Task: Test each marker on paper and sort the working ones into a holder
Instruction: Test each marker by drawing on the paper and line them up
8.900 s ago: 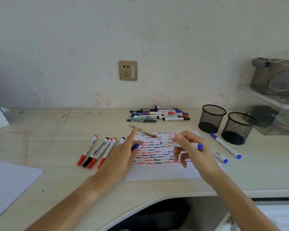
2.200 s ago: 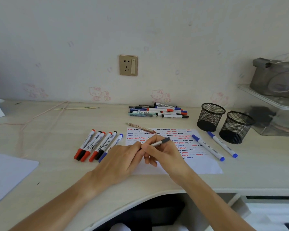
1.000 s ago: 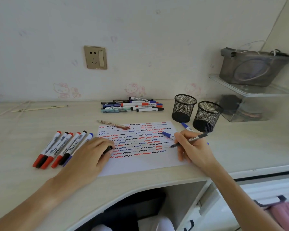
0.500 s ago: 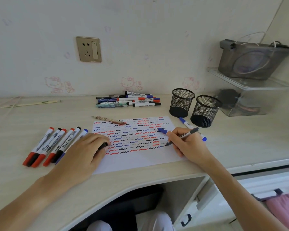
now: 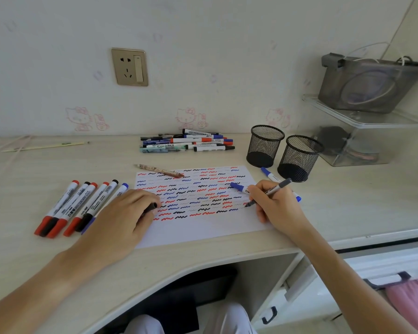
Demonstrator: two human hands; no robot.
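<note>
My right hand (image 5: 279, 206) grips a thin grey pen (image 5: 268, 192), its tip touching the white paper (image 5: 203, 227) at the right end of the squiggle rows. My left hand (image 5: 121, 218) rests on the paper's left edge and is closed on a black cap (image 5: 151, 207). Several capped markers (image 5: 77, 206) lie in a row left of the paper. A pile of markers (image 5: 187, 142) sits at the back near the wall. Two black mesh holders (image 5: 264, 145) (image 5: 298, 157) stand behind my right hand. Two blue markers (image 5: 239, 188) (image 5: 269, 174) lie by the holders.
A patterned brown pen (image 5: 161, 171) lies across the paper's top left corner. A clear shelf (image 5: 362, 119) with a grey box stands at the right. A wall socket (image 5: 129, 67) is above the desk. A pale pencil (image 5: 46, 146) lies far left. The desk edge curves below my arms.
My right hand carried the uncapped pen from the middle of the paper to its right side and lowered the tip onto it. The left hand stayed with the cap.
</note>
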